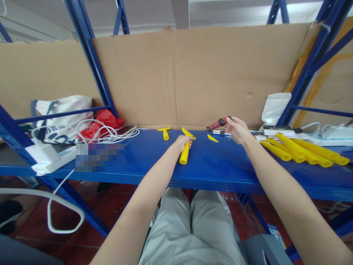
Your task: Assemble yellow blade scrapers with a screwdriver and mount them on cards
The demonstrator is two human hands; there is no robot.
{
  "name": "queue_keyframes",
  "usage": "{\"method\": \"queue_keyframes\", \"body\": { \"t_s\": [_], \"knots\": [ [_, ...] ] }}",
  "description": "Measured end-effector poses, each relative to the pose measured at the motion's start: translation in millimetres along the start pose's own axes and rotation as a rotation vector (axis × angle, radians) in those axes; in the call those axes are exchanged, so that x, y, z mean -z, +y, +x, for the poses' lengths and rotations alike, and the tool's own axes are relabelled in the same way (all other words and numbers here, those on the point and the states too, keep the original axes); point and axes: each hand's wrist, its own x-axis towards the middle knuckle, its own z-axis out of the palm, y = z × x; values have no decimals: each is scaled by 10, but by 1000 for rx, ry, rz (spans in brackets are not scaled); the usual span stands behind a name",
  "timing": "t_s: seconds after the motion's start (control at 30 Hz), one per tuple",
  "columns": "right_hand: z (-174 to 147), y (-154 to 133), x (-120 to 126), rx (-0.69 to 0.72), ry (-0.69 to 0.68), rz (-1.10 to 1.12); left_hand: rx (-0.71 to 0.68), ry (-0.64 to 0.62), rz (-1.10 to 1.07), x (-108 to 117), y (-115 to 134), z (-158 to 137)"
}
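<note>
My left hand [185,142] is closed around a yellow T-shaped plastic piece [184,156] that has a thick round handle, just above the blue bench. The fingers of my right hand [236,129] pinch the butt end of a screwdriver [217,124] with a red and black grip. Its thin shaft slants down and left to the head of the yellow piece, and my left fingers partly hide the tip. Right of that piece lies a flat yellow triangular part [212,138]. Another small yellow T-shaped piece [165,133] rests to the left.
Several yellow tubes [299,151] lie at the right end of the blue bench [220,165]. White cables [118,133], a red plastic bag [103,123] and a white cloth bag [64,114] crowd the left. Cardboard [215,77] stands along the back, between blue posts.
</note>
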Motion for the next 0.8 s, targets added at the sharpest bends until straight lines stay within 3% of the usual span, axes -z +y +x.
{"method": "queue_keyframes", "body": {
  "t_s": [0.8],
  "knots": [
    [10, 34, -29, 43, 93, 8, -46, -47, 9, 1, 1, -26]
  ]
}}
